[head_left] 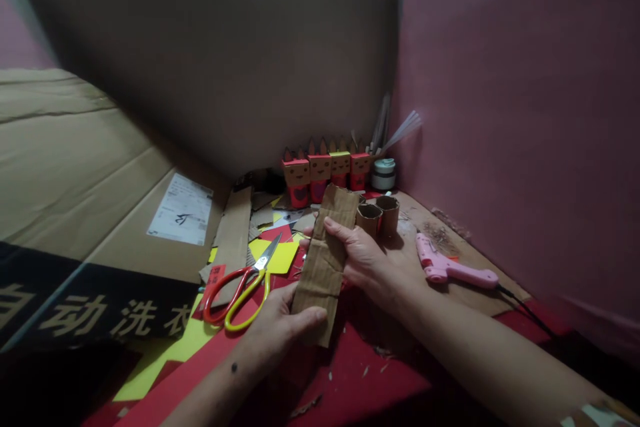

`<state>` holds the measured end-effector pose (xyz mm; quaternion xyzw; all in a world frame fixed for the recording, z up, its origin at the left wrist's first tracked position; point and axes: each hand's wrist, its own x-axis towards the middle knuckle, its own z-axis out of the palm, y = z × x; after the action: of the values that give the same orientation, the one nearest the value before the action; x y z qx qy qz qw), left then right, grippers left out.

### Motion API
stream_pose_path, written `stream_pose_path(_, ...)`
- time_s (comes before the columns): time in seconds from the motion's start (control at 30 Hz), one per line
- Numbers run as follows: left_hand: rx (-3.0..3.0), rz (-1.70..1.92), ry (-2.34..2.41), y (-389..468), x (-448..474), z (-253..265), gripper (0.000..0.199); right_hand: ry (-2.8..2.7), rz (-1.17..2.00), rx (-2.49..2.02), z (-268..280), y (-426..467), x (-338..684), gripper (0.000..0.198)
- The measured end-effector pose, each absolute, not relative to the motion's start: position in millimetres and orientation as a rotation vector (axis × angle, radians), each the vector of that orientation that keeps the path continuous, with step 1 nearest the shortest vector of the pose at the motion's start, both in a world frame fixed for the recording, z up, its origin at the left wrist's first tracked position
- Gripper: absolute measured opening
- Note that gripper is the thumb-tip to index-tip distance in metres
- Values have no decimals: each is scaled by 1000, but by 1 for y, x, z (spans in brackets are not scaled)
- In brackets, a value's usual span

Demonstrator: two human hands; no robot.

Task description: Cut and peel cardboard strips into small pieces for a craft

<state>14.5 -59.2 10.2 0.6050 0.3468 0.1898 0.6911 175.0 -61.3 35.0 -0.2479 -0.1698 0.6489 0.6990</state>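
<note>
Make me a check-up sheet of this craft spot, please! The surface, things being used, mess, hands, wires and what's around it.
Surface: red, with a brown board on the right.
Things in use: cardboard strip, held in both hands.
Clutter: scissors, paper, two tubes, four figures, glue gun.
Hands: left grips the strip's near end; right grips it farther up.
Cables: black cord from the glue gun; its other end can't be seen.
Surroundings: big box left, pink wall right; other people, nothing seen.
</note>
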Motion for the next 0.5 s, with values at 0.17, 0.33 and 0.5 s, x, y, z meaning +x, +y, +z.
stream_pose_path(0.17,1309,417,796,-61,16,15,45,-349,1386,-522,41,-63,170,15)
stream_pose_path(0.33,1416,356,752,-67,11,20,40,-347,1536,-576,43,-65,174,10)
stream_pose_path(0.5,1853,510,971,-48,-27,42,34,-414,1701,-729,50,-78,185,14)
